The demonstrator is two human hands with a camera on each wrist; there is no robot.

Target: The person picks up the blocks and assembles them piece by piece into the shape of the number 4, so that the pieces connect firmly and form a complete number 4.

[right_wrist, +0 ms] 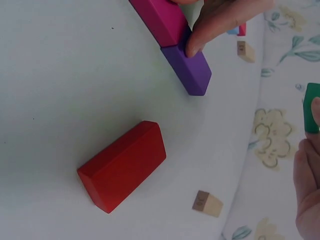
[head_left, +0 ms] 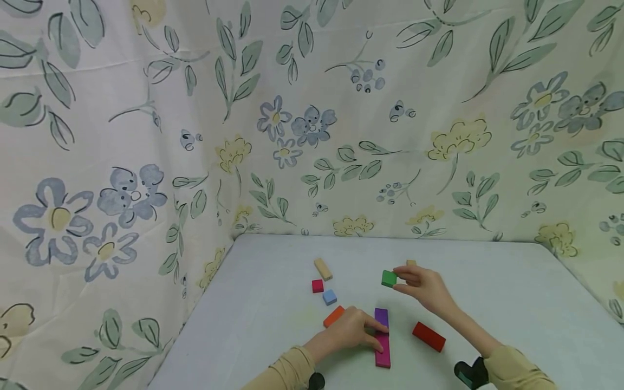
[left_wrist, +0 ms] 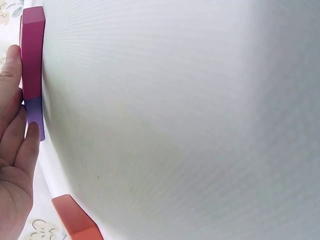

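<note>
In the head view my right hand (head_left: 423,287) pinches a small green block (head_left: 389,278) between thumb and fingers, held up over the far right part of the table. The right wrist view shows that green block (right_wrist: 312,107) at its right edge. A purple block (head_left: 382,317) and a magenta block (head_left: 383,352) stand end to end in one line. My left hand (head_left: 352,327) rests its fingertips on these two, near where they meet. An orange block (head_left: 333,316) lies just beyond the left hand, partly hidden by it.
A dark red block (head_left: 429,337) lies to the right of the line. Farther left are a light blue block (head_left: 329,297), a small red block (head_left: 317,286) and a plain wooden block (head_left: 323,268). Another wooden block (right_wrist: 207,203) sits behind the right hand. Floral cloth (head_left: 312,179) surrounds the white table (head_left: 258,303).
</note>
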